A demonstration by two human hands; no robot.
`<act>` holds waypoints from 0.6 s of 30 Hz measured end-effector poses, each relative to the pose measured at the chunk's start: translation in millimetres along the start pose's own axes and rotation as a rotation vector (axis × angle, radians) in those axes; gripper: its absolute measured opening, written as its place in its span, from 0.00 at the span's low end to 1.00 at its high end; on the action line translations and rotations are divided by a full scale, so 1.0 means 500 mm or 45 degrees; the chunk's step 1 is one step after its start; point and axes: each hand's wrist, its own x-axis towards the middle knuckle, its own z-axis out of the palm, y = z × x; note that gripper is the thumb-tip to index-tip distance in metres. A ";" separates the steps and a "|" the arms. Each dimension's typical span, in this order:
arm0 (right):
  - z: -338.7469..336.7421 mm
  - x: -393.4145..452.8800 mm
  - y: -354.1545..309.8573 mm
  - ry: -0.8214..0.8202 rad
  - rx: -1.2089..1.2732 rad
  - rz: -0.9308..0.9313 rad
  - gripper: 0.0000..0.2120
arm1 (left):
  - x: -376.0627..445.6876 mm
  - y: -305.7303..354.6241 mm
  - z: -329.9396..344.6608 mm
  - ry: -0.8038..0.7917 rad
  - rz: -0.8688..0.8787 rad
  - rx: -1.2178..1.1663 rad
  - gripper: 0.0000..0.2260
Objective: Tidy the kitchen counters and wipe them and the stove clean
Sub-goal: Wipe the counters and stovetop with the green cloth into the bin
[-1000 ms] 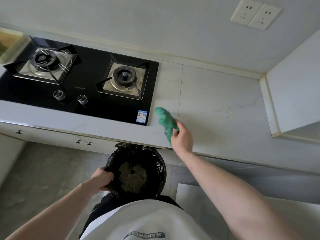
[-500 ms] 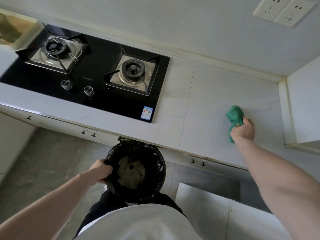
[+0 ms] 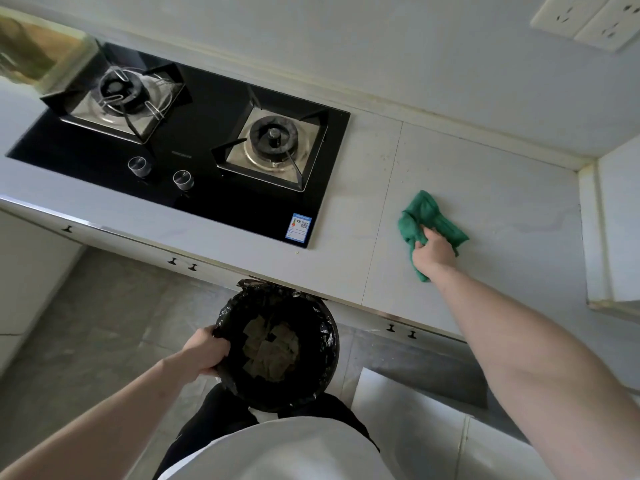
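The green cloth [image 3: 429,220] lies on the counter [image 3: 502,202], at 3 o'clock from the stove [image 3: 194,143]. The right hand [image 3: 434,252] grips it. The left hand [image 3: 207,351] holds the trash bin [image 3: 277,344] rim, at 6 o'clock below the counter edge.

Crumpled green cloth [image 3: 429,216] flat on pale counter [image 3: 502,202], right of black stove [image 3: 207,174].
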 end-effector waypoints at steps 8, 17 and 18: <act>0.058 -0.064 -0.117 -0.085 -0.031 -0.272 0.23 | 0.000 -0.003 -0.008 -0.013 0.015 0.004 0.14; 0.129 -0.165 -0.169 -0.296 -0.002 -0.470 0.24 | -0.002 -0.003 -0.010 -0.057 0.010 -0.014 0.16; 0.136 -0.179 -0.175 -0.308 0.008 -0.493 0.24 | -0.003 -0.004 -0.013 -0.061 0.012 -0.012 0.16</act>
